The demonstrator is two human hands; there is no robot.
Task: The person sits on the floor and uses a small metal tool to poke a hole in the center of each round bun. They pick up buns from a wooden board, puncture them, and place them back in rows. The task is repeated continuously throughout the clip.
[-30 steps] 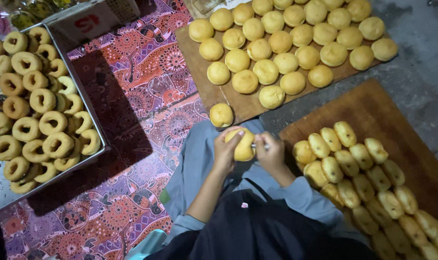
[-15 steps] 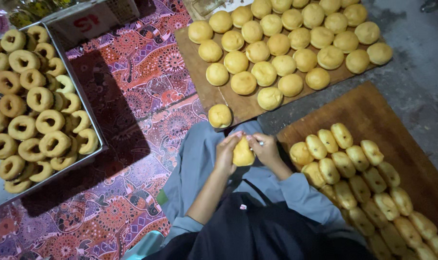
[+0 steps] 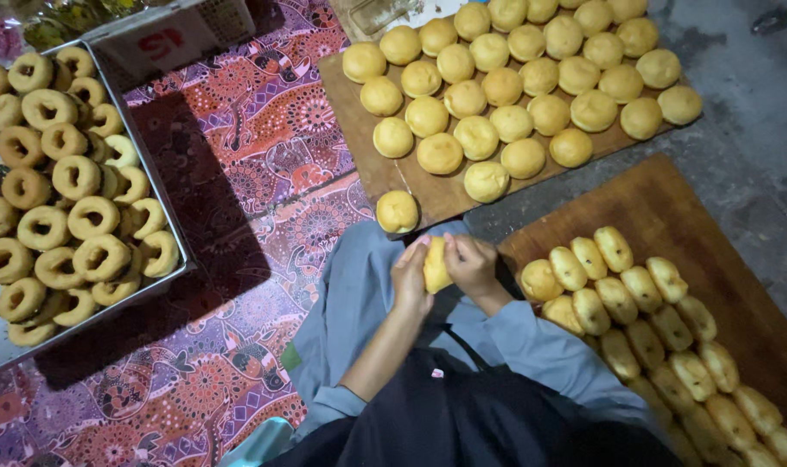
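A yellow bun [image 3: 436, 264] is held upright over the lap, clasped between the left hand [image 3: 410, 278] and the right hand [image 3: 473, 264], each grip closed on it from its own side. Just beyond the hands, a lone round bun [image 3: 398, 211] lies at the near edge of a wooden board [image 3: 356, 143] covered with rows of round buns. To the right, oblong buns are lined up on a second board [image 3: 670, 207]. Far left, ring doughnuts are piled in a metal tray [image 3: 173, 229] on a patterned cloth [image 3: 238, 173].
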